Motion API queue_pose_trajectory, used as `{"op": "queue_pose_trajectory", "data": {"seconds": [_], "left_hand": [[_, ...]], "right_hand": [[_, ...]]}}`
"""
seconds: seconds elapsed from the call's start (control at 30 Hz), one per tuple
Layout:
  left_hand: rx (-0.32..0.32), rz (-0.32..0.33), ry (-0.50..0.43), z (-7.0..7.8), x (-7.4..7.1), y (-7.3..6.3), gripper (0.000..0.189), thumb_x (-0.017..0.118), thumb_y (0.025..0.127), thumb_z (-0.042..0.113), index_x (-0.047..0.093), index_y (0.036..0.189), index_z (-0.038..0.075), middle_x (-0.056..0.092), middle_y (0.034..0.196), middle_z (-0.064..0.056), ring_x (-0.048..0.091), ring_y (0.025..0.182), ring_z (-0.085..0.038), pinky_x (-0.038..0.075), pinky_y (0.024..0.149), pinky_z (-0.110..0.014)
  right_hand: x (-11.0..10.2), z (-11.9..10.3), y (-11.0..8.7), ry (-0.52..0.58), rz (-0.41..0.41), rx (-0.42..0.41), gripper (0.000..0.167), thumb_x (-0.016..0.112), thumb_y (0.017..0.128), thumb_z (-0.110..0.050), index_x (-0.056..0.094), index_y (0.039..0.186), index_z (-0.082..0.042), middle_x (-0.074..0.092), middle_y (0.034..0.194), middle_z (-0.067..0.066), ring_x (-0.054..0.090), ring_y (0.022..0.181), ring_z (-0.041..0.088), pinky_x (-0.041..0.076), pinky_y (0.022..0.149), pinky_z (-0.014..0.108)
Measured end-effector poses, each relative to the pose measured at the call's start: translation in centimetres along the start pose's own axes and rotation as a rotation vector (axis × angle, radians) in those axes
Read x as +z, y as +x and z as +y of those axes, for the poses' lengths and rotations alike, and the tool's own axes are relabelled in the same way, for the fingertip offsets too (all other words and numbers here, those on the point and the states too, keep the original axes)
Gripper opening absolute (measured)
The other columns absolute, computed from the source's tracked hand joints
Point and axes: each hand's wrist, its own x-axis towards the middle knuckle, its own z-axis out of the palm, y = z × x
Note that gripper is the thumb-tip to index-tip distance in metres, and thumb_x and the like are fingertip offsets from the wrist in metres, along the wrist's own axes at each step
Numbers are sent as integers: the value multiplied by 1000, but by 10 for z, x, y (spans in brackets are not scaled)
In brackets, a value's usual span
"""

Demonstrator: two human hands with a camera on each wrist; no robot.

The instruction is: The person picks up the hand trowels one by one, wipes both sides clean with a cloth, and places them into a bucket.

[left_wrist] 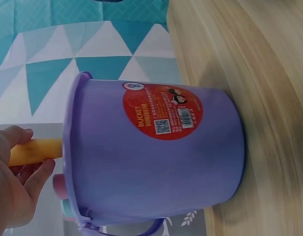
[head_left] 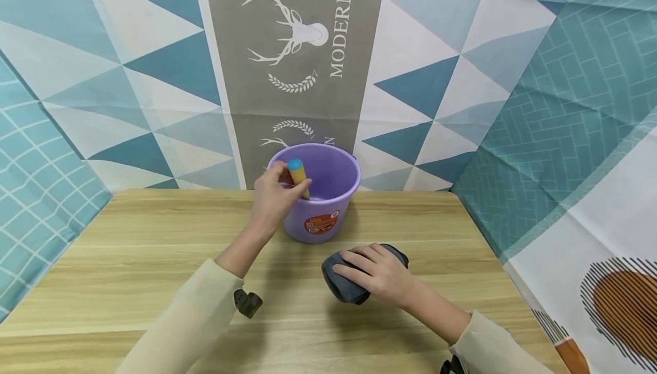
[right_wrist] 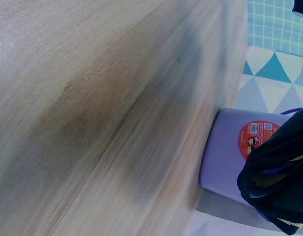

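Observation:
A purple bucket [head_left: 296, 223] with a red label stands upright at the far side of the table. At its near left rim, my left hand [head_left: 271, 200] pinches a yellow stick with a blue top [head_left: 297, 173] between thumb and fingers, its lower end inside the bucket. The left wrist view shows the same yellow stick [left_wrist: 37, 151] crossing the rim. My right hand [head_left: 382, 274] grips a dark grey fabric bundle [head_left: 339, 285] from above, nearer to me and right of the bucket. Its folded end [right_wrist: 269, 172] shows yellow and blue bits among the folds.
A pink end [left_wrist: 59, 186] and a teal one [left_wrist: 67, 208] stick out past the bucket's rim. The bucket's handle [left_wrist: 153, 227] hangs at its side. Patterned cloth [head_left: 154, 77] hangs behind and beside the wooden table [head_left: 154, 260].

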Motion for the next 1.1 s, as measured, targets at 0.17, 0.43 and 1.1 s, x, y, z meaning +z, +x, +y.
{"op": "queue_pose_trajectory", "data": {"seconds": [0.17, 0.43, 1.1], "left_hand": [[-8, -10, 38, -4, 4, 1, 32, 77, 76, 16, 63, 99, 0, 67, 88, -15, 64, 80, -23, 54, 73, -30], [14, -10, 64, -6, 9, 1, 36, 76, 76, 13, 62, 106, 0, 66, 88, -15, 63, 80, -24, 54, 72, -32], [66, 1, 133, -5, 14, -1, 39, 74, 77, 12, 58, 110, 1, 65, 88, -13, 61, 77, -24, 50, 68, -29]], "right_hand": [[1, 0, -2, -1, -9, 5, 26, 44, 98, -15, 64, 116, -13, 67, 111, 6, 63, 92, 19, 53, 71, 33], [3, 0, -6, 12, -43, 26, 28, 41, 99, -13, 64, 116, -14, 67, 111, 5, 63, 92, 19, 53, 74, 33], [8, -1, -10, 22, -49, 24, 28, 43, 99, -17, 63, 118, -14, 66, 112, 5, 62, 92, 18, 53, 74, 33]]}}
